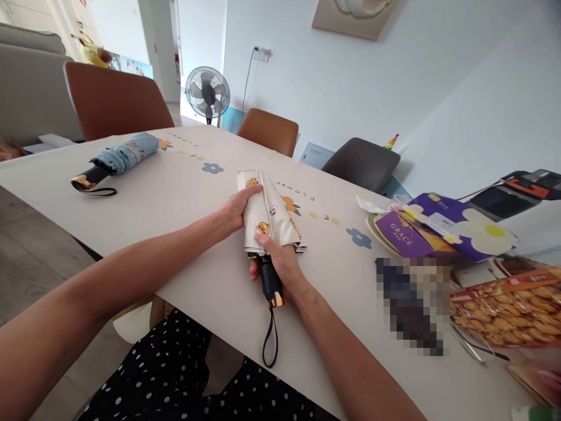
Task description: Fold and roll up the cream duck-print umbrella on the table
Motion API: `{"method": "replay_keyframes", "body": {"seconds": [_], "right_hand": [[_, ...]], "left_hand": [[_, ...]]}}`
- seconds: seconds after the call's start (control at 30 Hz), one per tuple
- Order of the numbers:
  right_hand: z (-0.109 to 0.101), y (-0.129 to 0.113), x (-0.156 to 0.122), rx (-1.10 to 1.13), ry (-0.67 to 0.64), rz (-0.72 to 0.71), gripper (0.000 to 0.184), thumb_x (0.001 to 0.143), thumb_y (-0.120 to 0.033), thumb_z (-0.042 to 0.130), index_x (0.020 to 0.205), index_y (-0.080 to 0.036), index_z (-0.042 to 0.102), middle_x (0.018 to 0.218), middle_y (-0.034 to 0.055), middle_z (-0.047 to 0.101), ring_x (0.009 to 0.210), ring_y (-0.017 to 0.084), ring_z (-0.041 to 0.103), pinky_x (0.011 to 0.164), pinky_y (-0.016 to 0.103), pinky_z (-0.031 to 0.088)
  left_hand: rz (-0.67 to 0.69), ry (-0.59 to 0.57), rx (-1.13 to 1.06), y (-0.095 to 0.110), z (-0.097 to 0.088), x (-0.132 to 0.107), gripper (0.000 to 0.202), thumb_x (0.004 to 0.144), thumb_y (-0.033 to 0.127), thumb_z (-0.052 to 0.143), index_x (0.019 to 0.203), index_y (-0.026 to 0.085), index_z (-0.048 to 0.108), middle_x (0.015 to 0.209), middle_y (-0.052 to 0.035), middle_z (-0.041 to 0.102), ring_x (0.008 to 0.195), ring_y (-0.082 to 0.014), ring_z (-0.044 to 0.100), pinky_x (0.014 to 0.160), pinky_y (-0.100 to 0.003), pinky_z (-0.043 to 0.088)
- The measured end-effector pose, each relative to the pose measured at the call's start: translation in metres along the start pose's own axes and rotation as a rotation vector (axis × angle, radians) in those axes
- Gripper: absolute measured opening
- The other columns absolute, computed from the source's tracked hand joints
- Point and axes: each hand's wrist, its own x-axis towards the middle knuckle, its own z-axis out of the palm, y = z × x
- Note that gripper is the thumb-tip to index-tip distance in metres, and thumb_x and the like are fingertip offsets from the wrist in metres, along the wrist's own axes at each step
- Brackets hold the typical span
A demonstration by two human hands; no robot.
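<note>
A folded white umbrella (269,219) with yellow cartoon prints is held over the table in front of me. Its black handle with a gold-coloured end points toward me, and a black wrist strap hangs from it. My left hand (241,203) grips the far part of the canopy from the left side, thumb on top. Nearer the handle, my right hand (280,260) wraps round the canopy's lower end, its thumb on the cloth and fingers partly hidden underneath. A second folded umbrella (125,156), light blue with a black and gold handle, lies at the table's left.
The pale table (197,234) bears flower prints. On its right are a purple box (405,234), a snack package (508,307), glasses (471,345) and a blurred-out patch. Chairs (269,131) and a fan (207,93) stand beyond the far edge.
</note>
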Motion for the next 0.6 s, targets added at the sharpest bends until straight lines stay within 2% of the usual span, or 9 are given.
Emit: {"method": "replay_keyframes", "body": {"seconds": [0.27, 0.47, 0.6], "right_hand": [[0.003, 0.0008, -0.0008, 0.043, 0.042, -0.028, 0.035, 0.072, -0.037, 0.062, 0.098, -0.016, 0.051, 0.068, 0.0019, 0.058, 0.053, 0.02, 0.064, 0.039, 0.029, 0.053], [0.0043, -0.0004, -0.0017, 0.063, 0.051, -0.021, 0.038, 0.072, -0.037, 0.063, 0.101, -0.017, 0.05, 0.072, 0.0025, 0.06, 0.054, 0.02, 0.065, 0.038, 0.027, 0.052], [0.0029, -0.0006, -0.0008, 0.057, 0.051, 0.017, 0.038, 0.07, -0.038, 0.065, 0.097, -0.016, 0.051, 0.066, 0.0015, 0.06, 0.05, 0.019, 0.063, 0.034, 0.027, 0.051]], "left_hand": [[-0.005, -0.082, 0.017, 0.0029, 0.0023, -0.0041, 0.046, 0.068, 0.036, 0.064, 0.108, 0.014, 0.057, 0.085, -0.0129, 0.067, 0.084, -0.0271, 0.064, 0.079, -0.04, 0.05], [-0.028, -0.077, 0.022, 0.0024, 0.0018, -0.0028, 0.05, 0.068, 0.037, 0.065, 0.111, 0.014, 0.055, 0.085, -0.0128, 0.067, 0.083, -0.0265, 0.064, 0.078, -0.04, 0.051], [-0.017, -0.084, 0.011, 0.001, 0.0005, -0.0008, 0.049, 0.068, 0.038, 0.065, 0.11, 0.014, 0.056, 0.085, -0.0127, 0.067, 0.082, -0.0264, 0.064, 0.078, -0.04, 0.051]]}}
